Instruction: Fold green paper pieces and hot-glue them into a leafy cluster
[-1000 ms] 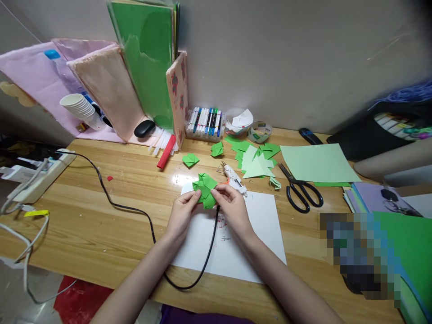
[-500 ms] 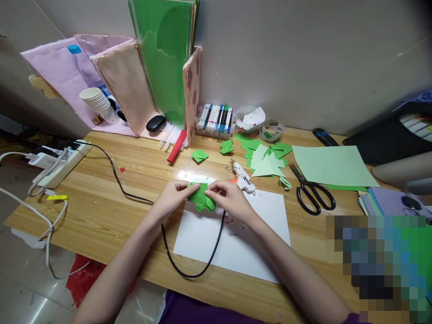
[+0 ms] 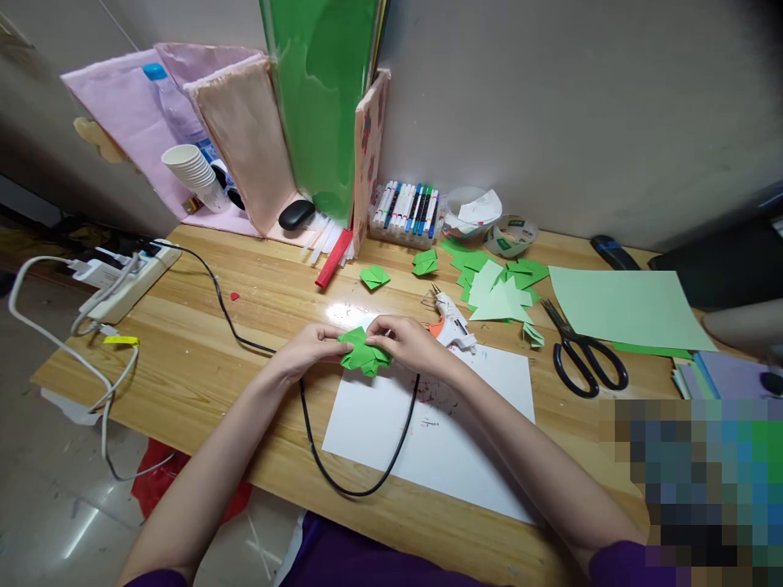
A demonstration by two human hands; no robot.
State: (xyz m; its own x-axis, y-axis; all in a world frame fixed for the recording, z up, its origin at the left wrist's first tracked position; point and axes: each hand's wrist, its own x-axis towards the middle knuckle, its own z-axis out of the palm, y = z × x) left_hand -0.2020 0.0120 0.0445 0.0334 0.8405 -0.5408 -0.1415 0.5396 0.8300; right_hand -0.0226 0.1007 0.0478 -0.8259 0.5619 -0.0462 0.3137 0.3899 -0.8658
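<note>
Between my two hands is a folded green paper piece (image 3: 362,355), held above the top left part of a white sheet (image 3: 471,440). My left hand (image 3: 311,350) pinches its left edge between thumb and fingers. My right hand (image 3: 407,344) grips its upper right side, the fingers bent over it and covering part of the folds. Just beyond the right hand lies a white and orange hot glue gun (image 3: 453,322), its tip pointing away. Two small folded green papers, one on the left (image 3: 375,277) and one on the right (image 3: 425,262), sit farther back.
Black-handled scissors (image 3: 581,350) lie at right near a pale green sheet (image 3: 633,306) and a pile of green paper pieces (image 3: 498,293). A marker box (image 3: 407,214) and tape roll (image 3: 510,236) stand behind. A black cable (image 3: 311,440) loops under my hands. A power strip (image 3: 131,281) is at left.
The green paper piece has turned and tilted in my hands, and my right fingers have shifted onto its upper side. The whole view has swung slightly left.
</note>
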